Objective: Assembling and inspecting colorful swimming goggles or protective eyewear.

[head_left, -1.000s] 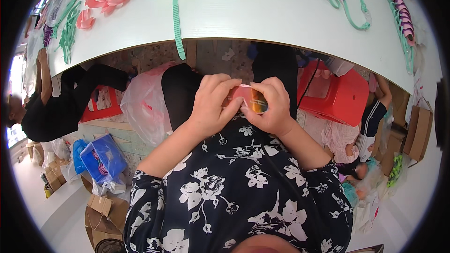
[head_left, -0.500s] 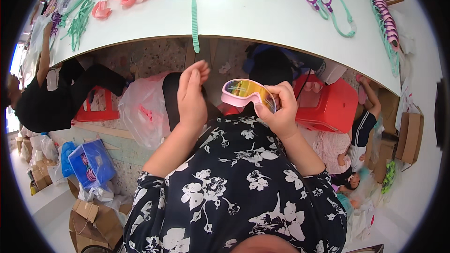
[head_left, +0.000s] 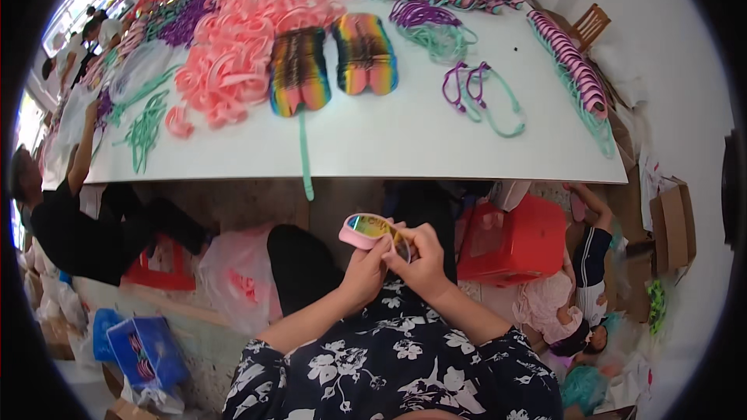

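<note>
A pair of swim goggles (head_left: 354, 235) with a pink frame and a rainbow mirrored lens is held over my lap, short of the table's edge. My right hand (head_left: 424, 260) pinches its right end between thumb and fingers. Closed against the lower rim, my left hand (head_left: 366, 276) grips the goggles near the middle. The fingers partly hide the lens and the right side of the frame. No strap shows on this piece.
On the white table (head_left: 428, 140) lie two stacks of mirrored lenses (head_left: 299, 70), heaped pink frames (head_left: 233, 54), green straps (head_left: 146, 136), purple-and-green straps (head_left: 475, 97) and a row of strapped goggles (head_left: 568, 62). A red stool (head_left: 513, 245) stands right. Another person (head_left: 74, 225) sits left.
My left hand has come over from the left and closed on the goggles, which have moved slightly left. The view has tilted up, showing more of the table.
</note>
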The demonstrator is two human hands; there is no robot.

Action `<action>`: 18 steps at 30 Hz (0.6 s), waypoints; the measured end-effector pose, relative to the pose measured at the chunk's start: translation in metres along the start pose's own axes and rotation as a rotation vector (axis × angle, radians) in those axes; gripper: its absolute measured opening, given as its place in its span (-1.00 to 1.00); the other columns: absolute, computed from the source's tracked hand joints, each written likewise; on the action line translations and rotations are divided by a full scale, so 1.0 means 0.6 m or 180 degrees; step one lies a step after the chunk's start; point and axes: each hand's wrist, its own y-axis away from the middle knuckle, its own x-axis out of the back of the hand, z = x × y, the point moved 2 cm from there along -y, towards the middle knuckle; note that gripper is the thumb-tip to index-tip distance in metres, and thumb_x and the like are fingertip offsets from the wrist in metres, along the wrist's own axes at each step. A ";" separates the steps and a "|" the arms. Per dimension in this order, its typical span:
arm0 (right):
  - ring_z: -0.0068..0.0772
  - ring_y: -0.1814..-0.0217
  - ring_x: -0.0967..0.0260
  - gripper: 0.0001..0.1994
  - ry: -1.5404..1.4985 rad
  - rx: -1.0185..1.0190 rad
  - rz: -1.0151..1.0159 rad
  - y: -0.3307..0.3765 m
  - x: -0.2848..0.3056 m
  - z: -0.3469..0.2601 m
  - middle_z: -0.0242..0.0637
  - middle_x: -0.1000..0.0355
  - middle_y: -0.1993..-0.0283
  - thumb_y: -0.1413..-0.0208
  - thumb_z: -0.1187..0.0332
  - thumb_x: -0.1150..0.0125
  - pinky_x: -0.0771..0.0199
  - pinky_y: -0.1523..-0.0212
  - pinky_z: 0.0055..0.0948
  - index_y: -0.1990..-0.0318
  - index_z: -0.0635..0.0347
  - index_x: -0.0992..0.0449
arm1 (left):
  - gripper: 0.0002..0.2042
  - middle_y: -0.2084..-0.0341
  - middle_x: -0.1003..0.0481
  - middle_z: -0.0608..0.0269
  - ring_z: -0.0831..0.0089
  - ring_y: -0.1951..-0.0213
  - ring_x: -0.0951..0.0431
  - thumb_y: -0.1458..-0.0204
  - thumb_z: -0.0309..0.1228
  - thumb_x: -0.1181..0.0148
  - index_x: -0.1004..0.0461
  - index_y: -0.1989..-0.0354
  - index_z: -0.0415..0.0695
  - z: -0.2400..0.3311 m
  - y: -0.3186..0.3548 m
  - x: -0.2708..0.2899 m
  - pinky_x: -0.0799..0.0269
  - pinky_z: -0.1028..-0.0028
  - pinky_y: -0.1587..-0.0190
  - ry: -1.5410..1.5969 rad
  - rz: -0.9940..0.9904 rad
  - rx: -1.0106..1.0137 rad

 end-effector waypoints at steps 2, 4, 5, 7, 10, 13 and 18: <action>-0.29 0.39 -0.36 -0.52 0.0102 0.0042 -0.0063 -0.001 -0.002 0.010 -0.24 -0.34 0.36 0.08 0.07 -0.54 -0.41 0.39 -0.37 0.09 0.17 -0.55 | -0.63 -0.20 -0.38 0.04 0.33 -0.19 -0.42 -0.35 -0.42 0.03 -0.21 -0.28 -0.24 0.002 -0.004 -0.003 -0.37 0.33 -0.25 0.0102 0.0177 0.0051; -0.25 0.39 -0.38 -0.51 0.0034 -0.0091 -0.0245 -0.010 -0.001 0.009 -0.21 -0.36 0.34 0.07 0.07 -0.53 -0.43 0.38 -0.35 0.08 0.18 -0.55 | -0.66 -0.12 -0.43 0.05 0.32 -0.11 -0.49 -0.31 -0.44 -0.03 -0.29 -0.22 -0.24 0.005 -0.012 0.000 -0.45 0.32 -0.16 0.0090 0.0345 0.0025; -0.24 0.39 -0.39 -0.50 0.0014 -0.0079 -0.0308 -0.016 -0.001 0.008 -0.20 -0.37 0.34 0.08 0.07 -0.53 -0.44 0.38 -0.35 0.07 0.18 -0.54 | -0.67 -0.08 -0.45 0.05 0.31 -0.09 -0.51 -0.29 -0.46 -0.05 -0.31 -0.20 -0.25 0.006 -0.016 0.005 -0.47 0.32 -0.14 0.0088 0.0378 -0.0034; -0.25 0.37 -0.45 -0.46 0.0127 -0.0064 -0.0863 -0.021 -0.001 0.029 -0.25 -0.42 0.33 0.08 -0.01 -0.50 -0.46 0.36 -0.34 0.02 0.12 -0.56 | -0.70 0.04 -0.51 0.07 0.31 0.02 -0.58 -0.24 -0.51 -0.10 -0.38 -0.12 -0.31 0.016 -0.020 0.009 -0.52 0.35 -0.06 -0.0053 0.0373 -0.0023; -0.29 0.37 -0.49 -0.52 0.0288 0.0063 -0.1722 -0.078 0.024 0.043 -0.34 -0.48 0.40 0.10 -0.11 -0.45 -0.48 0.35 -0.34 0.15 0.04 -0.63 | -0.68 0.08 -0.55 0.07 0.32 0.06 -0.59 -0.17 -0.53 -0.17 -0.40 -0.09 -0.30 0.033 -0.024 0.028 -0.54 0.35 0.01 -0.0252 0.0443 0.0004; -0.28 0.46 -0.46 -0.80 0.0535 0.0966 -0.0604 -0.192 0.096 0.033 -0.24 -0.51 0.40 0.01 0.29 -0.46 -0.45 0.41 -0.41 0.31 0.20 -0.63 | -0.67 0.07 -0.55 0.06 0.31 0.03 -0.58 -0.12 -0.54 -0.20 -0.40 -0.07 -0.29 0.022 -0.022 0.062 -0.52 0.33 -0.03 -0.0433 0.0461 -0.0292; -0.36 0.46 -0.41 -0.78 0.1416 0.0353 0.1811 -0.405 0.200 0.142 -0.26 -0.48 0.43 -0.03 0.31 -0.41 -0.44 0.39 -0.32 0.27 0.25 -0.55 | -0.67 0.08 -0.53 0.08 0.27 -0.04 -0.55 -0.05 -0.51 -0.24 -0.41 -0.01 -0.26 0.022 -0.014 0.037 -0.42 0.28 -0.16 -0.0926 0.0427 0.0189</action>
